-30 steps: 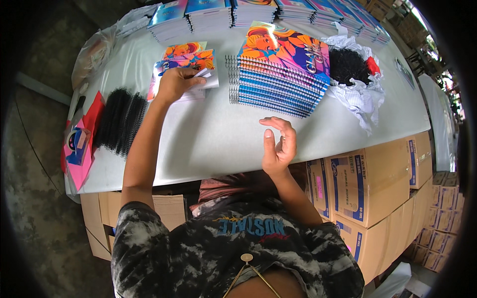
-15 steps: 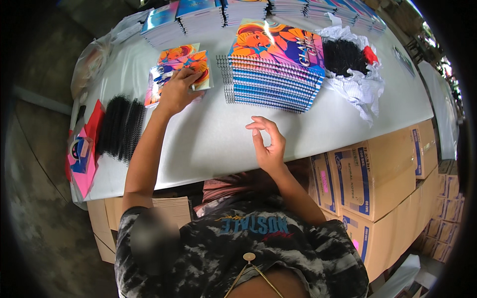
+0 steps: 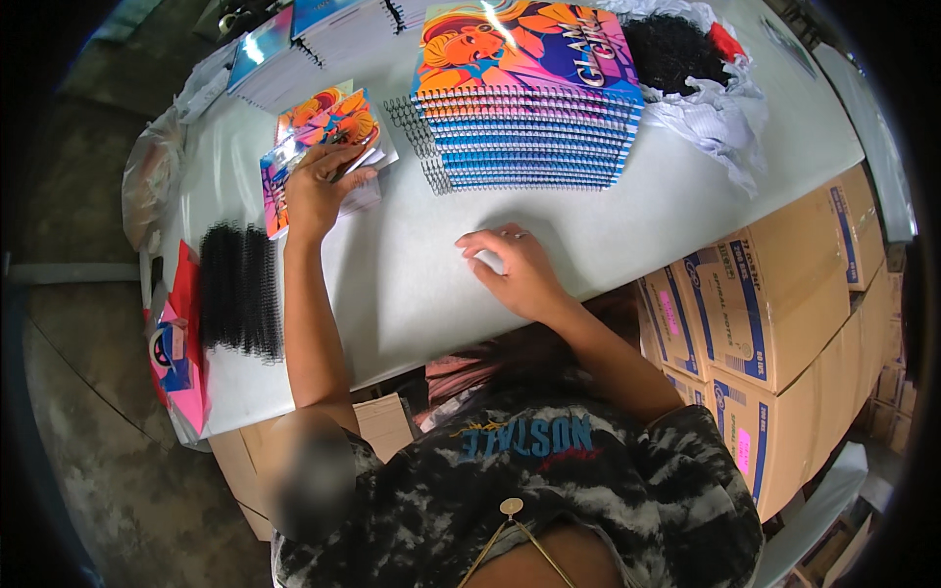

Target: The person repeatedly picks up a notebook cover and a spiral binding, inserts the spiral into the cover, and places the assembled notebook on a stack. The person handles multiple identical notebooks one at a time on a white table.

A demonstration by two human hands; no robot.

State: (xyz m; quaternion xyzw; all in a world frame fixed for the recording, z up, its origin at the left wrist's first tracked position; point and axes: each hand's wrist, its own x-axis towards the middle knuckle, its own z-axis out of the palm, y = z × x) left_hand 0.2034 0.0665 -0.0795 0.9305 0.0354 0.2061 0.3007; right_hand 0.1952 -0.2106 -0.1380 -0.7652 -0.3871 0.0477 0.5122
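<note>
The left hand [image 3: 319,184], forearm extended, pinches illustrated sheets [image 3: 333,120] beneath its fingers. The right hand [image 3: 515,269] is empty, fingers loosely curled, notebook stack [image 3: 529,132] ahead of it.

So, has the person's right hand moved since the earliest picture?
Yes: judged against the tall notebook stack, the right hand has shifted left, now closer to the stack's near left corner.

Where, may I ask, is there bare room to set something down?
Bare table lies between the left forearm and right hand, and right of that hand, bordered by the notebook stack and crumpled paper. Crowded: the left end, with coils and pink paper.
</note>
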